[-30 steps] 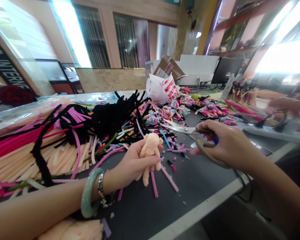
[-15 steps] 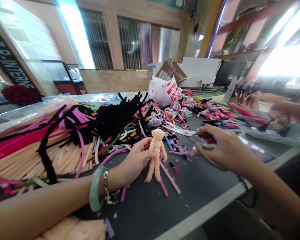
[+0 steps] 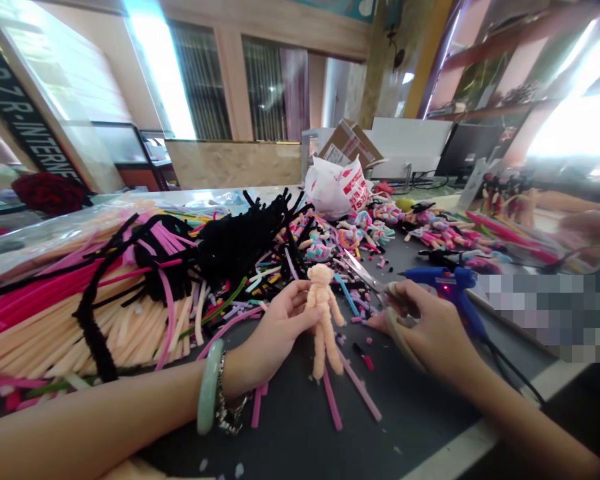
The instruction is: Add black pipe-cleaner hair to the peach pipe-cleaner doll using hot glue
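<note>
A small peach doll figure (image 3: pixel 323 313), twisted from fuzzy pipe cleaners, is pinched upright between the thumb and fingers of my left hand (image 3: pixel 285 320). It has a round head, two arms and two legs. My right hand (image 3: pixel 425 327) grips the scissors (image 3: pixel 367 275) by their tan handles. Their blades point up and left, behind and to the right of the doll, apart from it. Just beyond my right hand lies a blue glue gun (image 3: pixel 443 285) with a small red light. Pink pipe cleaner lengths (image 3: pixel 357 385) lie on the dark table (image 3: pixel 290 427) below the doll.
Peach and pink pipe cleaners (image 3: pixel 125 320) are heaped on the left, with a black bundle (image 3: pixel 240 240) beside them. Colourful cut scraps and finished dolls (image 3: pixel 443 233) cover the back. A white plastic bag (image 3: pixel 336 188) stands there. Another person's blurred hand (image 3: pixel 587 230) is at far right.
My right hand and the scissors have shifted slightly down and left, and the blades look closer together. The glue gun now shows. The doll sits a little lower and further right in view.
</note>
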Motion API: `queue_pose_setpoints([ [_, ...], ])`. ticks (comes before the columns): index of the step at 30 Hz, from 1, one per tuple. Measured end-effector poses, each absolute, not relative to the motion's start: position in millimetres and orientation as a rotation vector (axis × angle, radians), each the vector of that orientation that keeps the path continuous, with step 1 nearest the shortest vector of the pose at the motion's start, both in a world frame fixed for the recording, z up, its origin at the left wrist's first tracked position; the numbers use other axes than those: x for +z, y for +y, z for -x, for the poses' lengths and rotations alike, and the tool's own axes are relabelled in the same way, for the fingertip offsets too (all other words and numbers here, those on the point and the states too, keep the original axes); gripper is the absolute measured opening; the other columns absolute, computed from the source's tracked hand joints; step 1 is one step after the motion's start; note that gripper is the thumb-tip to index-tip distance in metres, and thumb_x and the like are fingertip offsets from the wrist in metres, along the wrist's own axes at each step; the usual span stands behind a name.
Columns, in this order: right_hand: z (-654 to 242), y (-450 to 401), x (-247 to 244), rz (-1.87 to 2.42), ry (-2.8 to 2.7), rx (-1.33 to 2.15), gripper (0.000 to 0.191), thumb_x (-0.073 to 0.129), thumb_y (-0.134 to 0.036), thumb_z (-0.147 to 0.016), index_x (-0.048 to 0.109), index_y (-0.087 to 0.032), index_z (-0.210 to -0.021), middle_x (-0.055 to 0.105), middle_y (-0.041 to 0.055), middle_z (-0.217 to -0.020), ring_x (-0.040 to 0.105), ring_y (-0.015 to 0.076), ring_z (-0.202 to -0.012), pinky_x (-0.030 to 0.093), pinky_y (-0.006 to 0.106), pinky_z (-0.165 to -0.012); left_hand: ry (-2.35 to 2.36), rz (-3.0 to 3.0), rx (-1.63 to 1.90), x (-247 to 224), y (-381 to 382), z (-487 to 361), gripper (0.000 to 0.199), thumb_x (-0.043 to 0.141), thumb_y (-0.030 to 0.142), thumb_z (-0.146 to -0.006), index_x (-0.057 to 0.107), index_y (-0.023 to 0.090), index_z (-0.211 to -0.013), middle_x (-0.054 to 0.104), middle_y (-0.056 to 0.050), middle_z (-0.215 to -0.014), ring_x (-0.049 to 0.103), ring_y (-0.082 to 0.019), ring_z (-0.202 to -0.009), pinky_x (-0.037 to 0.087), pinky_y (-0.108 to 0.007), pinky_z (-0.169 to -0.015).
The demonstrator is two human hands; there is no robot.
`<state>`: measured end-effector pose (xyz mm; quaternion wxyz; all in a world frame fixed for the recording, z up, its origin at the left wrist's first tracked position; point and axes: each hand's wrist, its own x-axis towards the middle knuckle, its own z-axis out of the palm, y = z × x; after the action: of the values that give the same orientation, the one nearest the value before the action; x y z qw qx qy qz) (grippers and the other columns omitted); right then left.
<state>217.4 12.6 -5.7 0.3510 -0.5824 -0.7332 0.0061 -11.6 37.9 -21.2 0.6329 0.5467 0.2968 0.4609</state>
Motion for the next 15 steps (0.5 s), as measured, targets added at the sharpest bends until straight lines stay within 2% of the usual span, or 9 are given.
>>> queue_pose_setpoints([
  [7, -213.5, 10.6, -14.5, 1.439, -1.941, -0.123, 0.025, 0.067, -0.039, -0.072, 0.051, -0.021, -0.080, 0.056, -0.0015, -0.069, 0.053, 0.0161, -0.061, 0.040, 0.026, -0.058, 0.689, -1.201, 1.095, -19.0, 40.4, 11.4, 0.031, 0.065, 0.023, -0.081, 0.052, 0.016, -0.109, 0.063, -0.008, -0.099, 0.059, -0.019, -0.091, 0.046, -0.031, -0.080],
  [15, -213.1, 11.7, -16.4, 1.466, -1.960, -0.129, 0.026, 0.067, -0.038, -0.072, 0.051, -0.022, -0.084, 0.058, 0.0005, -0.074, 0.055, 0.0197, -0.068, 0.040, 0.029, -0.062, 0.576, -1.319, 1.092, -11.7, 36.6, 11.4, 0.015, 0.065, 0.024, -0.081, 0.061, 0.011, -0.087, 0.068, -0.011, -0.098, 0.063, -0.022, -0.091, 0.046, -0.032, -0.083],
])
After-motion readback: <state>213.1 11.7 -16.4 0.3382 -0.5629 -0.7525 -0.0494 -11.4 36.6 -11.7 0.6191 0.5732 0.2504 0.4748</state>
